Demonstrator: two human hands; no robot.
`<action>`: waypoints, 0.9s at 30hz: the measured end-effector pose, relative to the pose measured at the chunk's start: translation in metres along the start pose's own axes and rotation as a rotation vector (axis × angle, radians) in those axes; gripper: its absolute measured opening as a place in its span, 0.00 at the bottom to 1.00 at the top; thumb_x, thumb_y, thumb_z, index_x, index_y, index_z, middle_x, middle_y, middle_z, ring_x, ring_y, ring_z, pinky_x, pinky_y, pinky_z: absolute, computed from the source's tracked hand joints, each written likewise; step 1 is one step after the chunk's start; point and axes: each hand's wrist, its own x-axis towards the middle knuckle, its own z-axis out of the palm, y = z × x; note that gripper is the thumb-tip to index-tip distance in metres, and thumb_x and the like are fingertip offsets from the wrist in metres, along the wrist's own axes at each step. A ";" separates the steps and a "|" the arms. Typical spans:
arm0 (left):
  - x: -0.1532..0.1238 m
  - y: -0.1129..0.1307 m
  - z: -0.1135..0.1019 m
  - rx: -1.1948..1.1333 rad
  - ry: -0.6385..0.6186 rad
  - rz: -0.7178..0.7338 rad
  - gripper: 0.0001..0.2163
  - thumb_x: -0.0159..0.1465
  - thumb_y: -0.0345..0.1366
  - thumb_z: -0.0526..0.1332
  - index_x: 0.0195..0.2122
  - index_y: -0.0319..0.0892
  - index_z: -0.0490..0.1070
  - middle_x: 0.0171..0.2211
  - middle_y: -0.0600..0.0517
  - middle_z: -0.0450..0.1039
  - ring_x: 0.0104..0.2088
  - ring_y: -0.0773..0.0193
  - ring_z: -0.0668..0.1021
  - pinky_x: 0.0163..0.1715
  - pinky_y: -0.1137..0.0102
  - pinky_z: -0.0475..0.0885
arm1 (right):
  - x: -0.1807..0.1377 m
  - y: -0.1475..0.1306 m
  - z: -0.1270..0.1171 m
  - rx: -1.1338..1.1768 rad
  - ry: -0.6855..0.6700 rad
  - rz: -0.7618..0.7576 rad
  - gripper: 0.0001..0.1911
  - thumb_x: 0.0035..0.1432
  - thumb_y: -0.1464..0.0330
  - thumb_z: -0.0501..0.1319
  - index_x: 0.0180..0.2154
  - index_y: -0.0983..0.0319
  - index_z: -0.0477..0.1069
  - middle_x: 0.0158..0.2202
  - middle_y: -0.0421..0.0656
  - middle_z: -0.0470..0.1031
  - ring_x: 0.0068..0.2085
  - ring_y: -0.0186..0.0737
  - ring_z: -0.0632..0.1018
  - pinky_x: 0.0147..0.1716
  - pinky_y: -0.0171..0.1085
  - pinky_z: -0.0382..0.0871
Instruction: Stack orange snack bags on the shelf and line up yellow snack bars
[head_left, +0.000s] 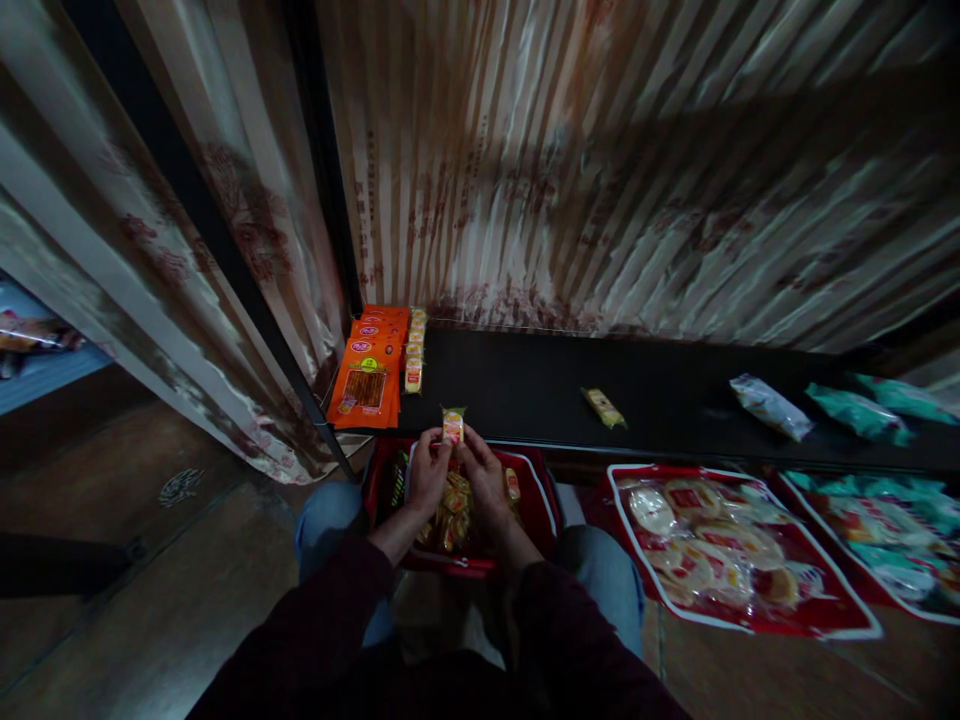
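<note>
Between my left hand [430,468] and my right hand [482,474] I hold a small yellow snack packet [453,426] upright, pinched at its lower corners with the fingers of both hands. Below my hands a red basket [541,495] sits between my knees, filled with loose packets [454,515] of the same yellow kind. Just beyond, on the black shelf [510,380], stands a row of yellow packets [414,350]. It runs alongside several overlapping orange snack bags [367,370] at the shelf's left end.
A lone yellow packet [603,408] lies mid-shelf. Farther right are a white packet [771,406] and teal packets [859,412]. Two more red baskets, one with round wrapped snacks [712,550], one with teal packs [896,540], stand below. Dark posts [322,150] and curtains [525,180] bound the shelf.
</note>
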 end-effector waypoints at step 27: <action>0.026 0.002 -0.004 0.045 0.112 0.103 0.11 0.62 0.38 0.56 0.44 0.42 0.68 0.44 0.46 0.71 0.45 0.61 0.73 0.49 0.63 0.66 | 0.034 0.008 0.022 0.002 -0.002 -0.091 0.23 0.48 0.60 0.64 0.48 0.58 0.73 0.48 0.44 0.76 0.49 0.45 0.75 0.53 0.47 0.67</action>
